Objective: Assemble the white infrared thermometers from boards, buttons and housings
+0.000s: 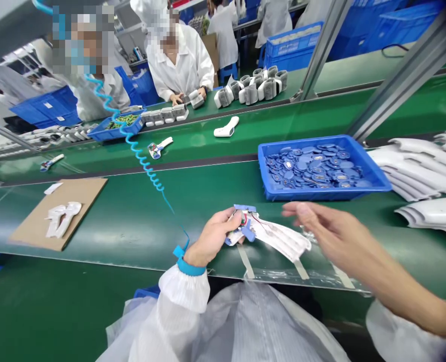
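My left hand (pixel 223 229) is closed around the head end of a white gun-shaped plastic housing (pixel 279 236). This housing lies open side up, with thin red and dark wires, a bit of green circuit board and blue plastic parts at the head. Its handle points right, toward my right hand (pixel 317 218). My right hand hovers just above and beyond the handle end, slightly blurred, fingers stretched out and nothing visible in them. A blue wrist strap (pixel 190 266) with a coiled cord is around my left wrist.
Behind my right hand stands a blue tray (pixel 324 193) of small blue oval parts. White shells (pixel 419 168) are stacked at right. Cardboard (pixel 75 206) bearing white housing pieces (pixel 62 219) lies left. Beyond, a belt (pixel 196 141) carries several housings; co-workers sit across. The coiled cord (pixel 136 148) hangs at left.
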Demonstrator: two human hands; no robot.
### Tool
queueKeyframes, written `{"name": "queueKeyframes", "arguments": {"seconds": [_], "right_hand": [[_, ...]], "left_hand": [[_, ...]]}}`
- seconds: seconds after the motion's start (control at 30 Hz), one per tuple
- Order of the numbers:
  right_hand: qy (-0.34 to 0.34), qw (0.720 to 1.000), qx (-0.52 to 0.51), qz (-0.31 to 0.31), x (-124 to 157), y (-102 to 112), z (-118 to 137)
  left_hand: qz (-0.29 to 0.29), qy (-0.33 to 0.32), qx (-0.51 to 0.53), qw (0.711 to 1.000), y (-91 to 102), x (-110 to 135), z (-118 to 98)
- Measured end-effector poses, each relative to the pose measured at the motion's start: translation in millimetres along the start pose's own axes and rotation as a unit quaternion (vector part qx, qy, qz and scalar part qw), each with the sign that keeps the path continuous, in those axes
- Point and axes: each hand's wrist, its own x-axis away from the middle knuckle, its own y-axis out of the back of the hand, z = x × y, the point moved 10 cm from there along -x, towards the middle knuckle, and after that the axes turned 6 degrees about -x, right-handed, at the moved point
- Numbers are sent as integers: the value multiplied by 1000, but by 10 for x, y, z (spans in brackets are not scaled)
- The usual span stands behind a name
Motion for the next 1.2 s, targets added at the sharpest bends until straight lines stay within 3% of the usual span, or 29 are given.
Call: {"name": "queueKeyframes", "arguments": {"seconds": [0.07,0.1,0.17,0.27,0.4,0.57,0.8,1.0,1.2], "right_hand": [[-83,970,-123,191,120,-488,-11],[-114,946,-162,255,206,-678,-7],[-139,923,-214,288,291,-878,-15],[-110,940,-232,224,273,-922,-64],[-38,964,-180,194,313,-946,-20],[77,979,-123,145,323,-857,207],[58,978,-124,155,326,-927,139],[60,981,-117,144,331,-903,139],[126,991,11,46,381,-925,132]], "left_hand": [[-4,-38,-78,996,-27,18,-96],[-28,-71,-127,989,-18,42,-173],[-117,-145,-225,956,25,145,-362],[-234,-207,-331,890,-17,344,-547],[-281,-224,-388,849,-175,430,-561],[-271,-266,-439,814,-260,441,-557],[-230,-317,-494,777,-269,536,-634],[-163,-294,-529,779,-289,492,-606],[-186,-258,-553,770,-257,407,-580]]}}
